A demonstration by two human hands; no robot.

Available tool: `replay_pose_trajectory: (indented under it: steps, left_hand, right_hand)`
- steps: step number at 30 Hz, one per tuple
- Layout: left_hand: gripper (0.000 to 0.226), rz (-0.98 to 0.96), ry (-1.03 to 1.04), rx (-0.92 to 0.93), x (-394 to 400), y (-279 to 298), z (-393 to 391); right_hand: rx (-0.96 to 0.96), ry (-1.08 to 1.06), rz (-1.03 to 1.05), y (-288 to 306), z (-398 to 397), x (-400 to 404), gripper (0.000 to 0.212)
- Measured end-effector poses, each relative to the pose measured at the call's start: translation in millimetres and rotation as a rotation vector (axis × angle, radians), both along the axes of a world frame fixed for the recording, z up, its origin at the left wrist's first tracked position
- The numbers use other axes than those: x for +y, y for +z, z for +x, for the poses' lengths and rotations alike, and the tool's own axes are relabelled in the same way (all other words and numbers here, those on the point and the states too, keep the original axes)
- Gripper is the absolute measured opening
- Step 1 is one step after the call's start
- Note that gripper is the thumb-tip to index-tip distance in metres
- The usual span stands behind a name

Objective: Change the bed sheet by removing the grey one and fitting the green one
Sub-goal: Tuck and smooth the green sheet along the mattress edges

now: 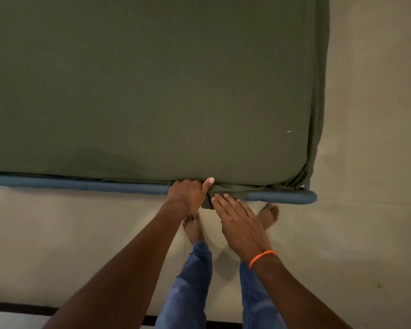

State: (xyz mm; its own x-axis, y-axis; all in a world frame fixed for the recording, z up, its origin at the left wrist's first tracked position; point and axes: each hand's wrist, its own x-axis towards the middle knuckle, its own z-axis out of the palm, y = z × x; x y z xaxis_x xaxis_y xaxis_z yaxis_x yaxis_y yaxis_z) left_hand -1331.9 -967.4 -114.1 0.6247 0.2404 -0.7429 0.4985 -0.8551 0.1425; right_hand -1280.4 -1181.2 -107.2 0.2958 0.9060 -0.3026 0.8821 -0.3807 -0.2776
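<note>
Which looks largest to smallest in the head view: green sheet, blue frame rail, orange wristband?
1. green sheet, filling most of the view.
2. blue frame rail, a long thin bar along the bed's near edge.
3. orange wristband, clearly smallest, though it is nearer the camera.

floor (365,115): beige tiles | bed frame (81,184): blue tube rail | light: dim

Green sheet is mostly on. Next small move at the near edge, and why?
Probably push the loose fold of green sheet under the mattress with the right hand. It bunches over the blue frame rail, while the left hand grips the mattress edge.
</note>
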Motion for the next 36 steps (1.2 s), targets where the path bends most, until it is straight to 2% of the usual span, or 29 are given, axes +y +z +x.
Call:
replay_pose_trajectory:
  steps: [2, 10, 12, 14, 16, 18, 22, 24, 26, 27, 29, 31, 33, 36]
  left_hand:
    - [0.068, 0.034, 0.129, -0.147, -10, 0, -9]
    - [0.017, 0.144, 0.446, -0.627, -52, 14, -39]
    - [0.031, 0.102, 0.425, -0.674, -63, 12, -46]
    - [0.053, 0.045, 0.389, -0.617, -69, 10, -49]
    - [0.070, 0.018, 0.354, -0.518, -71, 8, -50]
    - [0.076, 0.002, 0.333, -0.457, -68, 7, -44]
    - [0.041, -0.006, 0.334, -0.364, -50, 13, -20]
    - [0.028, 0.002, 0.331, -0.270, -40, 23, -4]
    - [0.026, 0.029, 0.316, -0.197, -35, 27, 5]
    - [0.028, 0.040, 0.309, -0.183, -35, 28, 6]
    - [0.035, 0.050, 0.327, -0.188, -42, 27, 10]
    - [0.040, 0.066, 0.308, -0.158, -51, 22, 12]
    - [0.046, 0.078, 0.260, -0.067, -60, 17, 21]
    - [0.049, 0.098, 0.245, 0.127, -68, 15, 47]
  right_hand:
    - [0.016, -0.032, -0.028, -3, -3, 8, 0.075]
    - [0.005, -0.204, -0.057, -6, 9, 45, 0.061]
    - [0.091, -0.234, -0.095, -5, 14, 58, 0.063]
    - [0.242, -0.258, -0.191, -4, 24, 70, 0.056]
    - [0.376, -0.268, -0.372, -5, 39, 86, 0.056]
    - [0.458, -0.317, -0.530, -8, 53, 99, 0.058]
    - [0.501, -0.295, -0.505, -16, 59, 100, 0.047]
    - [0.539, -0.260, -0.402, -14, 58, 88, 0.036]
    - [0.578, -0.262, -0.242, -7, 59, 71, 0.028]
    - [0.562, -0.274, -0.146, -4, 59, 62, 0.027]
    - [0.355, -0.328, 0.041, 1, 64, 38, 0.022]
    - [0.110, -0.388, 0.048, 2, 73, 7, 0.023]
    - [0.088, -0.457, -0.056, -3, 88, -27, 0.034]
    - [0.232, -0.371, -0.161, -18, 120, -54, 0.054]
